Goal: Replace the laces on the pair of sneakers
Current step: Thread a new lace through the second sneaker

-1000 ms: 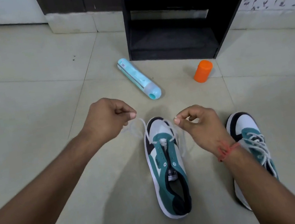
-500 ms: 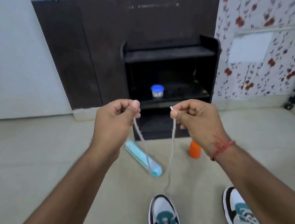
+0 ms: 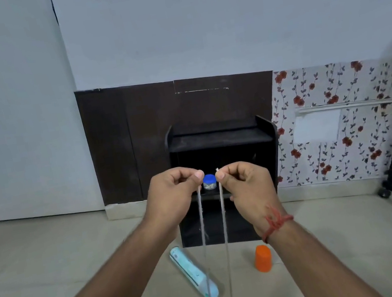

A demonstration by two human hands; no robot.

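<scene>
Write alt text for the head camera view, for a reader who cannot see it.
Two raised hands each pinch one end of a white shoelace, left hand and right hand level, both strands hanging straight down out of frame. Behind them stands a black shelf unit; a pale blue bottle lying on its side and an orange cup are on the tiled floor.
</scene>
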